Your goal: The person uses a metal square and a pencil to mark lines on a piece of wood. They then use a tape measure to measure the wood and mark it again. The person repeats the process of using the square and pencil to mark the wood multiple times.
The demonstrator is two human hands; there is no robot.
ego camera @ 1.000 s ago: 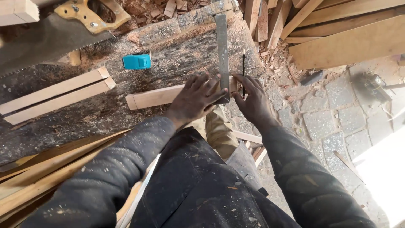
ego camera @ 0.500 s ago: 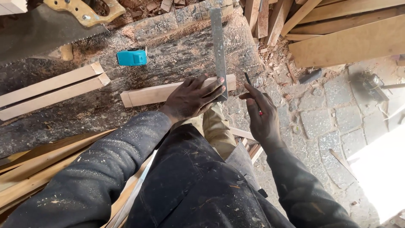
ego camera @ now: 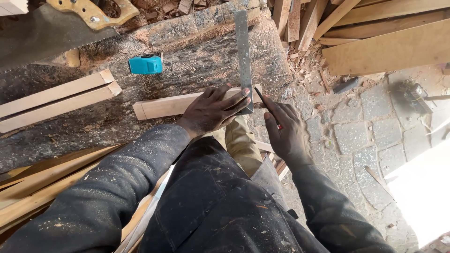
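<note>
A short pale wooden strip (ego camera: 161, 106) lies across a rough, sawdust-covered log bench (ego camera: 197, 65). A metal square ruler (ego camera: 243, 51) stands across the strip's right end. My left hand (ego camera: 213, 111) presses flat on the strip and the ruler's lower part, fingers spread. Just right of the ruler, my right hand (ego camera: 286, 131) holds a dark pencil (ego camera: 262, 99) whose tip touches the strip's right end beside the blade.
A blue tape measure (ego camera: 146, 64) sits on the bench above the strip. Two longer strips (ego camera: 56, 100) lie at left, a handsaw (ego camera: 56, 26) at top left. Planks (ego camera: 384, 42) are piled at top right; more boards (ego camera: 51, 187) lean at lower left. Stone paving (ego camera: 365, 136) lies at right.
My right hand lifted the pencil off the strip half a second ago, then brought its tip back against the ruler's edge. The left hand stayed pressed down.
</note>
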